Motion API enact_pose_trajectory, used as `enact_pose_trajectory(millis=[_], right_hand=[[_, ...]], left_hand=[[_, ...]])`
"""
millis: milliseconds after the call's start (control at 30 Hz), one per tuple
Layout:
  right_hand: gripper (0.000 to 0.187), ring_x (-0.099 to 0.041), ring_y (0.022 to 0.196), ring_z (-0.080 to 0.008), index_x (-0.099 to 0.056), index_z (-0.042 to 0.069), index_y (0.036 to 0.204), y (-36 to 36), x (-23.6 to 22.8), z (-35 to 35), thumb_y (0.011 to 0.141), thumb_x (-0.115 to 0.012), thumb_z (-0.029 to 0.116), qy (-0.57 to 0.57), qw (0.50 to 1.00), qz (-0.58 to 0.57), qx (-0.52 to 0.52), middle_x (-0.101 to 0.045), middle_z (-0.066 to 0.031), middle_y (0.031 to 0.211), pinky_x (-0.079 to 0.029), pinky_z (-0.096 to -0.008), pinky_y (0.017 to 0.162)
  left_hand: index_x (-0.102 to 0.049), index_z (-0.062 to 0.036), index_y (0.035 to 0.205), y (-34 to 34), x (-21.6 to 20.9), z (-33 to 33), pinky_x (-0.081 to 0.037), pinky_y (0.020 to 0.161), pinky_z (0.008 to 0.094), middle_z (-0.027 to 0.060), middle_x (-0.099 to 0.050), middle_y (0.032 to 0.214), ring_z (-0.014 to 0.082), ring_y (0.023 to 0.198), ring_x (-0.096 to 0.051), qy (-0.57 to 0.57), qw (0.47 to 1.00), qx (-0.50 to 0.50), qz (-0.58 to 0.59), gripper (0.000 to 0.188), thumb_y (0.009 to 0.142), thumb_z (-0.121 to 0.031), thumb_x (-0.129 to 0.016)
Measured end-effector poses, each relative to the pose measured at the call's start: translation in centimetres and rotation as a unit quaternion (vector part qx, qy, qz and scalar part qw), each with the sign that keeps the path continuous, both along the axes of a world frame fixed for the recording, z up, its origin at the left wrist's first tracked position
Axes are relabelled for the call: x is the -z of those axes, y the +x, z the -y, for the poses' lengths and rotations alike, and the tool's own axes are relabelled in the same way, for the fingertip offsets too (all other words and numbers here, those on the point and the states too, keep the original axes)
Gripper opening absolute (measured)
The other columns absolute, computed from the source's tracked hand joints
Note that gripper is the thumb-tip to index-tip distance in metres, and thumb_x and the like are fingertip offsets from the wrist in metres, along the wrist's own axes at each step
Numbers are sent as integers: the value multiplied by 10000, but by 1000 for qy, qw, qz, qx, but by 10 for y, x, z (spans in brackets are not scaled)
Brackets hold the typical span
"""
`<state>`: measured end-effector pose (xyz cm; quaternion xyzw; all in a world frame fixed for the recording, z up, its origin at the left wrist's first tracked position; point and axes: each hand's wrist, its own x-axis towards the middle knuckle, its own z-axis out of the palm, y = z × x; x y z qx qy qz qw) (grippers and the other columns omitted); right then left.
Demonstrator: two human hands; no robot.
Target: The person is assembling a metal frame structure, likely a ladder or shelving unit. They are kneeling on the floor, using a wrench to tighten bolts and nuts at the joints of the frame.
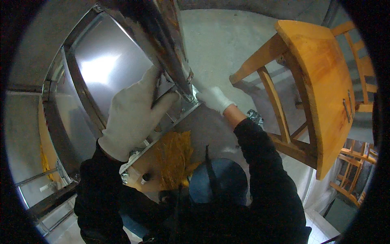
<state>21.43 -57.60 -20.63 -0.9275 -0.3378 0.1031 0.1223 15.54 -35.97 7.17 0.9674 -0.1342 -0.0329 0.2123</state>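
A metal frame (77, 91) with shiny steel panels (101, 65) rises at the left. One rusty, dark post (172, 49) runs down toward the centre. My left hand (132, 116), in a white work glove, grips the frame beside this post; its thumb and fingers straddle a dark bar, and some fingertips are hidden. At the post's lower end is my right hand (215, 99), also white-gloved, with its fingers closed. What those fingers hold, if anything, is too small and hidden to name.
A wooden stool or chair (321, 85) lies tipped to the right, with more wooden furniture (357, 166) behind it. Brownish-yellow sheeting (174, 154) lies on the floor near a round blue thing (219, 181). A crumpled dark-and-white wrapper (254, 117) is beside my right sleeve.
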Motion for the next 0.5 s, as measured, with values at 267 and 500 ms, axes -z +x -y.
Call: enact_pose_trajectory(millis=[267, 500], right_hand=[[138, -653, 712, -365, -661, 89, 872, 25, -12, 2, 805, -572, 171, -53, 988, 8, -142, -649, -157, 787, -517, -462, 630], [174, -678, 786, -356, -659, 50, 879, -19, 4, -26, 827, -571, 191, 2, 989, -53, 141, -677, -146, 780, -528, -461, 656]], left_hand=[[-474, -19, 1211, 2, 5, 1, -512, 677, 456, 226, -625, 801, 385, 755, -645, 2, 1000, 7, 2, 467, 868, -300, -621], [-485, -15, 1153, 1, -3, 0, -508, 677, 459, 223, -628, 787, 392, 755, -645, -5, 1000, -8, 0, 427, 866, -300, -620]])
